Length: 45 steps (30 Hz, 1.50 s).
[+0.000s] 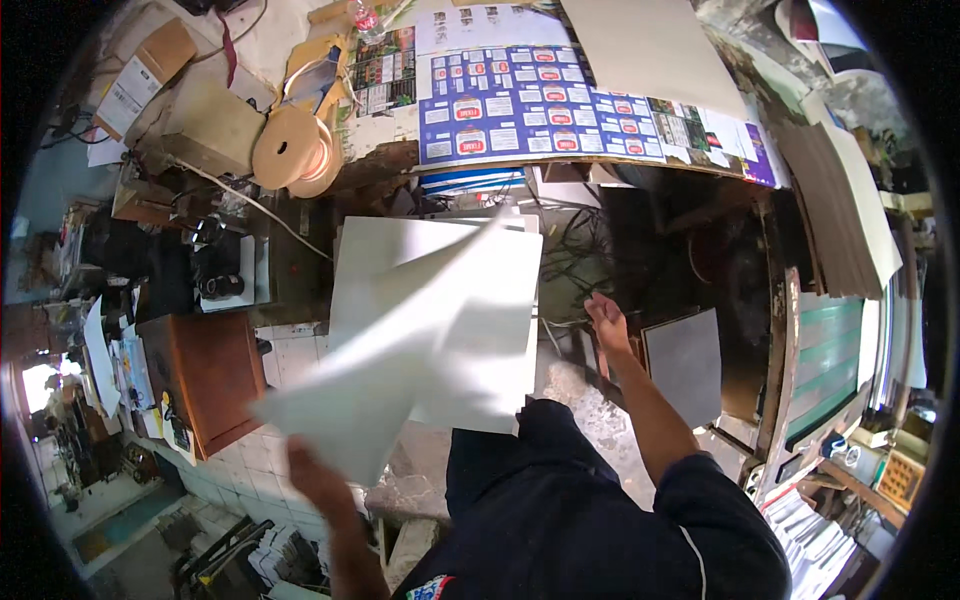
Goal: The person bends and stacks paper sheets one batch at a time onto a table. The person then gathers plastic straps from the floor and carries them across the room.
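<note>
A large white sheet of paper (350, 410) is lifted off a stack of white sheets (370, 265) in front of me, bent and smeared by motion. At its near left edge my left hand (318, 475) is closed on it, with the fingers blurred. My right hand (608, 322) is held to the right of the stack, apart from the paper. Its fingers are curled together, and nothing shows in them. The stack's near edge lies just above my dark-clothed lap (490, 460).
Beyond the stack is a bench covered with blue printed sheets (540, 110), with large cardboard (650, 50) on it. A wire spool (290, 155) stands at far left, a brown wooden box (215, 380) at left. A grey board (685, 365) leans at right, below stacked boards (830, 210).
</note>
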### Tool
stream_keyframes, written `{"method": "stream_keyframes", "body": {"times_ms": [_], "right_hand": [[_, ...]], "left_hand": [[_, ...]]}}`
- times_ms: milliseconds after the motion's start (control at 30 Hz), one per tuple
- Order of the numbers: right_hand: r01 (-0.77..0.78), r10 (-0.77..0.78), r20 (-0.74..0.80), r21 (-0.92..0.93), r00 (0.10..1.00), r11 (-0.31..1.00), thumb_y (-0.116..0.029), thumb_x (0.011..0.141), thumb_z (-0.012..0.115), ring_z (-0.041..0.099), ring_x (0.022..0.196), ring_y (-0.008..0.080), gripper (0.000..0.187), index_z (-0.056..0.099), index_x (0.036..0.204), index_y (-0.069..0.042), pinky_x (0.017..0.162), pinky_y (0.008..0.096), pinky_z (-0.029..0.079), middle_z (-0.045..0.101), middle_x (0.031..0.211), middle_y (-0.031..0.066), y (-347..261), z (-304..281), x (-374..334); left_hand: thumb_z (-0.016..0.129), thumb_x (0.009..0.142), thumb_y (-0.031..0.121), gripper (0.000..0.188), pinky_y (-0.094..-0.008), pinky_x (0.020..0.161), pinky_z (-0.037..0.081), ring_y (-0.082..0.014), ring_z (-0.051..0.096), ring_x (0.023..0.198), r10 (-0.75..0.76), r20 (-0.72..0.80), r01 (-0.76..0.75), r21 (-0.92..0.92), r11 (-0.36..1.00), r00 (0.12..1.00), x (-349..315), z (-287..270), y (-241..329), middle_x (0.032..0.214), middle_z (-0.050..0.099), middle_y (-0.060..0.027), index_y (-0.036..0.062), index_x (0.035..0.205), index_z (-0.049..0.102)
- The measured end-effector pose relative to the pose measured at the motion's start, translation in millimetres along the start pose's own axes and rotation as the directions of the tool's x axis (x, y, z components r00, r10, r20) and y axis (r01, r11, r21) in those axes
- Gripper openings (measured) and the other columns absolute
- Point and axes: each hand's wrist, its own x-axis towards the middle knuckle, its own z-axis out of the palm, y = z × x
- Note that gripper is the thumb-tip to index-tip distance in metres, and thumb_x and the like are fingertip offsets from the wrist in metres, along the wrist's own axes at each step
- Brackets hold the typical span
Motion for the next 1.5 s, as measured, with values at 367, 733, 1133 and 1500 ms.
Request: {"method": "stream_keyframes", "body": {"times_ms": [367,733,1133,1500], "right_hand": [[-0.005,-0.037,0.355,0.118,0.934,0.993,-0.042,0.085,0.07,0.046,0.127,0.0286,0.079,0.033,0.145,-0.007,0.104,0.0439,0.037,0.046,0.139,0.0157,-151.7,113.4,7.3],[0.254,-0.265,0.161,-0.895,0.951,0.366,-0.037,0.068,0.075,0.069,0.092,0.0302,0.065,0.059,0.127,-0.012,0.084,0.0397,0.054,0.07,0.099,0.0147,-115.1,93.8,100.1],[0.699,0.008,0.765,-0.592,0.644,0.401,-0.038,0.075,0.07,0.064,0.102,0.0342,0.056,0.063,0.122,-0.008,0.09,0.041,0.05,0.067,0.107,0.0208,-226.2,248.0,127.5],[0.769,-0.505,0.674,-0.638,0.539,-0.03,-0.01,0.085,0.051,0.047,0.126,0.04,0.069,0.027,0.149,-0.009,0.1,0.0533,0.04,0.036,0.148,0.02,-160.2,296.2,-25.8]], "left_hand": [[0.048,0.098,0.025,0.032,-0.0425,0.076,0.051,-0.0359,0.061,0.087,0.144,-0.217,0.069,0.746,0.663,0.965,44.9,-7.8,-271.9,0.096,0.062,-0.0191,-0.0042,0.098,0.06],[0.079,0.073,0.041,0.1,-0.0522,0.111,0.027,-0.0456,0.027,0.135,0.2,0.213,-0.29,0.601,0.744,0.956,38.7,45.0,-211.3,0.147,0.027,-0.0288,-0.0017,0.146,0.025],[0.057,0.068,0.079,0.111,-0.0647,0.106,0.025,-0.0469,0.019,0.142,0.097,0.585,-0.532,0.64,0.553,0.805,32.0,66.8,-223.5,0.154,0.019,-0.0262,0.0119,0.15,0.027],[0.056,0.067,0.081,0.109,-0.0661,0.105,0.025,-0.0456,0.021,0.141,0.068,0.554,-0.492,0.667,0.56,0.83,31.7,64.2,-221.7,0.154,0.021,-0.0238,0.0134,0.149,0.031]]}}
